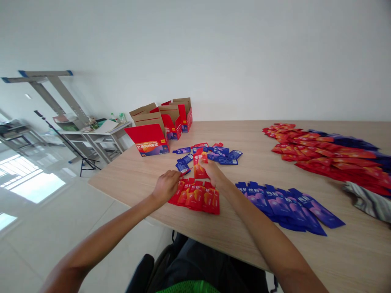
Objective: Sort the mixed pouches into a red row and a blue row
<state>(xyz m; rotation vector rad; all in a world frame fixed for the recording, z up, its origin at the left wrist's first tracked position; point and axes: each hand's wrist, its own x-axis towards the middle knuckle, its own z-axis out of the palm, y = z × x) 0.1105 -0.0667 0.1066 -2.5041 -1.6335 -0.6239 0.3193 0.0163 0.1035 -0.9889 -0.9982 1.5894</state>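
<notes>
We pinch one red pouch between thumb and fingers of our right hand, near the fanned red pouches on the wooden table. Our left hand is curled; its hold we cannot tell.

They wear a bright green, mesh-like top, with dark trousers just beyond that top; both forearms are bare.

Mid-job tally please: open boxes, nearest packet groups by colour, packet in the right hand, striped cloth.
Open red boxes: 3
Near red packet group: 1
Near blue packet group: 1
Red packet in right hand: 1
Striped cloth: 1
Total: 7
Packets within groups overlap too much to count.
</notes>
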